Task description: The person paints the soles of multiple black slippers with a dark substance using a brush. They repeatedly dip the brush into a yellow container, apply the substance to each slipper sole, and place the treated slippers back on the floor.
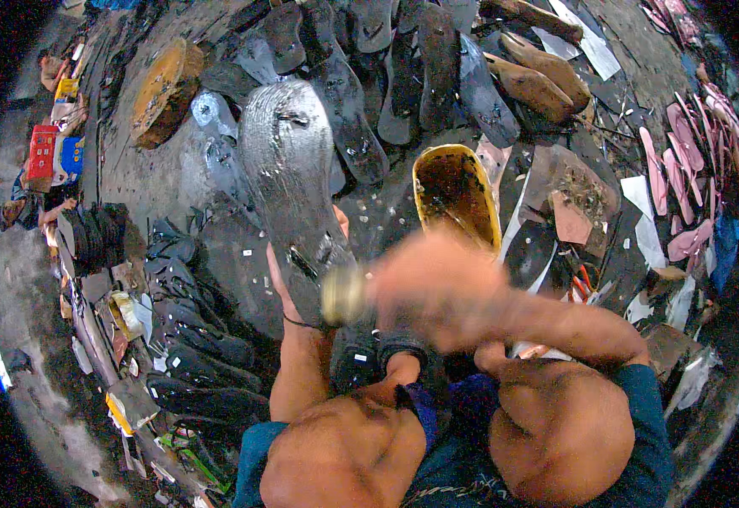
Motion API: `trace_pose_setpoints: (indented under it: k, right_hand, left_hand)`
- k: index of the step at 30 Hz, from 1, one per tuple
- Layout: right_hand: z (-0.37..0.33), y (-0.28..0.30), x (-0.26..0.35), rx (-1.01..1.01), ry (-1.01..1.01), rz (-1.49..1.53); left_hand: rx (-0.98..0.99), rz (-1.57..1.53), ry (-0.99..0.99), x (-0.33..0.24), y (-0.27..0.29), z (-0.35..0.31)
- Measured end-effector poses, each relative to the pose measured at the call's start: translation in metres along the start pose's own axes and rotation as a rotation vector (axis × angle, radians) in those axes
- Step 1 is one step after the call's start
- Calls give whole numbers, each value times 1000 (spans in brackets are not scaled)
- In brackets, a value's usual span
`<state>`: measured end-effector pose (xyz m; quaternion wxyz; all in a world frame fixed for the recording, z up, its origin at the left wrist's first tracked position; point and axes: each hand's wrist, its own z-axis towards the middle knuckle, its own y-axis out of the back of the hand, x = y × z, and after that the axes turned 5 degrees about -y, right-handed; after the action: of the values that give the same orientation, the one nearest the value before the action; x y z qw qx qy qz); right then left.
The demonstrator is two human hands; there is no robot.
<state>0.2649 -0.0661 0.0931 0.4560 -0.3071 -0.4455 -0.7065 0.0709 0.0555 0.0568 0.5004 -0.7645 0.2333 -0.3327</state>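
Note:
My left hand [278, 275] holds a large black shoe sole [289, 161] from below. Its fingertips show at the sole's right edge and most of the palm is hidden under it. The sole's far half shines as if wet, and a small slit shows near its far end. Over the near end, my right hand [441, 284] is smeared by motion, closed round what looks like a brush [344, 296] with a pale yellowish end. Beyond that hand stands a yellow cut-open container [457, 182] with dark brown residue inside.
Black soles [437, 68] lie across the far side, beside wooden shoe lasts [539, 72]. A round wooden block [166, 89] sits far left. Dark footwear pieces [200, 330] are stacked at left, pink soles [683, 161] at right. Orange-handled pliers [583, 279] lie right of my arm.

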Motion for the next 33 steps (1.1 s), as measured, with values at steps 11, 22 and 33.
trace_pose_setpoints:
  k: [11, 22, 33]
  right_hand:
    - [51, -5, -19, -38, 145, -214]
    - [57, -2, -6, -31, 202, -185]
    - [-39, -17, -3, 4, -389, -106]
  left_hand:
    - [-281, 1168, -285, -3, 87, -18]
    - [-114, 1904, -456, -15, 115, -11]
    - [-407, 991, -466, -91, 64, 89]
